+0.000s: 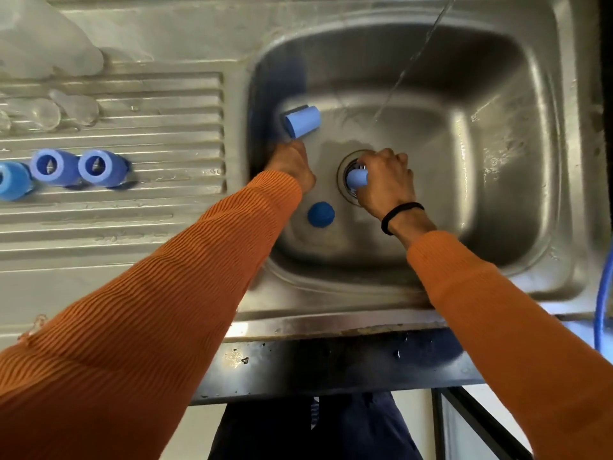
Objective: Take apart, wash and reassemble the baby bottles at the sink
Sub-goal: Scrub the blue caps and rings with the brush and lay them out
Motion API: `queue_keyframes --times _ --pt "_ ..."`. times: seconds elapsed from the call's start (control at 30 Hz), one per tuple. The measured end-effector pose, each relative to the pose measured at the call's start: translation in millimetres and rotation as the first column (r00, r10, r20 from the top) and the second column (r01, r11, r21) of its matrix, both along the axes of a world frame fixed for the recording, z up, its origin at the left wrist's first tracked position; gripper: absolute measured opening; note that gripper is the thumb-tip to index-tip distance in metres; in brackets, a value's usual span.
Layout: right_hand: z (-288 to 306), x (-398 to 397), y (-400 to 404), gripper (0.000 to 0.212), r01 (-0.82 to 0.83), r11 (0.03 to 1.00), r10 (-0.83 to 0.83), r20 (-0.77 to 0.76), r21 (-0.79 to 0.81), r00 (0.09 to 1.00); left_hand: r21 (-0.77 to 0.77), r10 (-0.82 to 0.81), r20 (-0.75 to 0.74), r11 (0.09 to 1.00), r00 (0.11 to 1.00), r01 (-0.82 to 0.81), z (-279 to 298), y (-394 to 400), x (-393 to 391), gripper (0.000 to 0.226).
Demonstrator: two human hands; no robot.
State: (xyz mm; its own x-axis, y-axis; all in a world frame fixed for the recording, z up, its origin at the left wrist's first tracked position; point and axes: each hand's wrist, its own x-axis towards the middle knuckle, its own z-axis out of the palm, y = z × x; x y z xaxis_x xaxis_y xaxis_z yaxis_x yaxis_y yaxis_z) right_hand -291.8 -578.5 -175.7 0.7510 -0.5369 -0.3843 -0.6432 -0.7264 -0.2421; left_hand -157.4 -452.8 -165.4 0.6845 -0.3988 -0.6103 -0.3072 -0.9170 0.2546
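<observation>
In the steel sink basin [497,161], my right hand [386,184] grips a light blue bottle cap [357,179] over the drain [346,161]. My left hand [292,166] reaches to the basin's left wall, and its curled fingertips hold the near end of a second light blue cap [302,122]. A dark blue round piece [321,214] lies on the basin floor between my forearms. On the ribbed drainboard [149,210] to the left stand three blue screw collars with nipples [53,167], [99,167], [13,181].
A thin stream of water [414,58] falls into the basin right of my hands. Clear bottle bodies [43,44] and smaller clear pieces [49,111] lie at the drainboard's far left. A blue hose [600,310] hangs at the right edge.
</observation>
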Motion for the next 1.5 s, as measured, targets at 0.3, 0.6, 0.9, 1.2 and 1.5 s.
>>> queue_keyframes --times 0.3,0.6,0.9,1.2,1.5 --pt "1 4 24 0.023 -0.168 0.984 0.162 -0.101 -0.057 0.982 0.108 -0.185 -0.218 0.971 0.958 0.212 17 7 -19 0.059" --pt "4 -8 -10 0.042 0.114 0.984 -0.109 -0.045 0.139 0.993 0.016 -0.239 -0.244 0.968 0.94 0.25 18 10 -46 0.066" --pt "-1 -16 -16 0.038 0.214 0.959 -0.221 0.018 0.184 0.975 -0.184 -0.071 -0.213 0.982 0.974 0.032 10 10 -41 0.044" --pt "9 -18 -22 0.032 0.34 0.841 -0.422 0.116 0.42 0.899 -0.191 0.405 -0.66 0.724 0.632 -0.663 9 -9 -41 0.038" --pt "107 -54 -81 0.037 0.417 0.904 -0.393 0.573 0.095 0.719 0.215 0.171 -0.965 0.083 -0.198 -0.973 64 -99 -33 0.033"
